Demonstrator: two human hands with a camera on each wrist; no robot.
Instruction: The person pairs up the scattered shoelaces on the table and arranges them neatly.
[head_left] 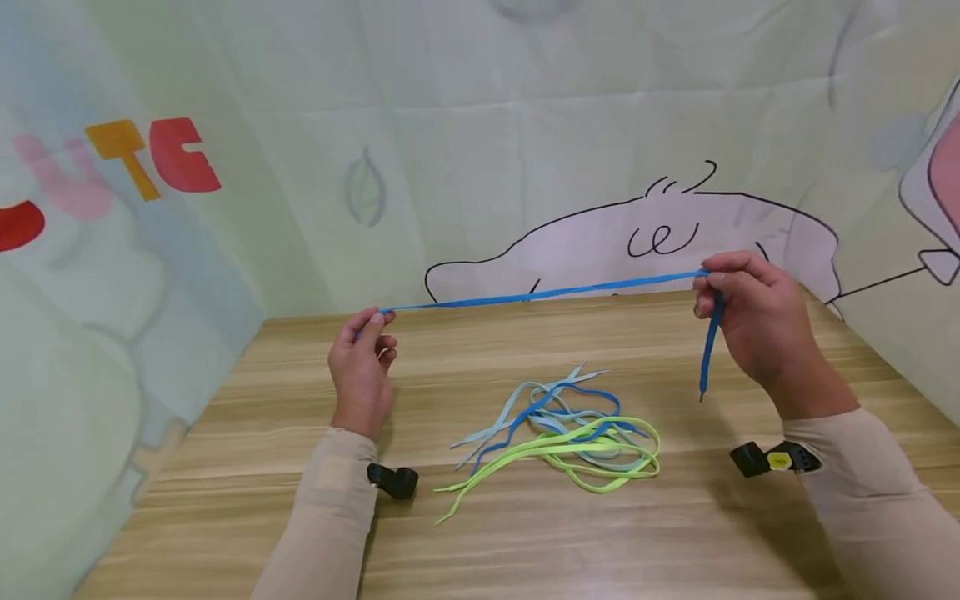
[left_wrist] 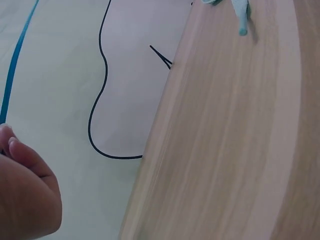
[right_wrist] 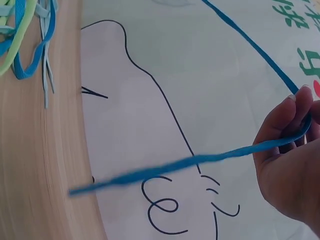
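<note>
A blue shoelace [head_left: 540, 295] is stretched in the air between both hands, above the far part of the table. My left hand [head_left: 362, 367] pinches it near one end between thumb and fingers. Higher up on the right, my right hand [head_left: 761, 321] pinches the lace, and its free tail [head_left: 708, 350] hangs below that hand with the tip pointing down. In the right wrist view the tail [right_wrist: 200, 160] runs out from the curled fingers. Under the stretched lace lies a loose pile of shoelaces: neon yellow-green [head_left: 525, 450], light blue [head_left: 510, 408] and another blue lace [head_left: 611, 396].
The pile rests on a wood-grain table [head_left: 247, 467]. Behind and to the left, a pale printed cloth backdrop [head_left: 337, 83] with cartoon shapes and letters meets the table edge. A small black camera [head_left: 395, 481] sits on the left wrist, another [head_left: 772, 458] on the right.
</note>
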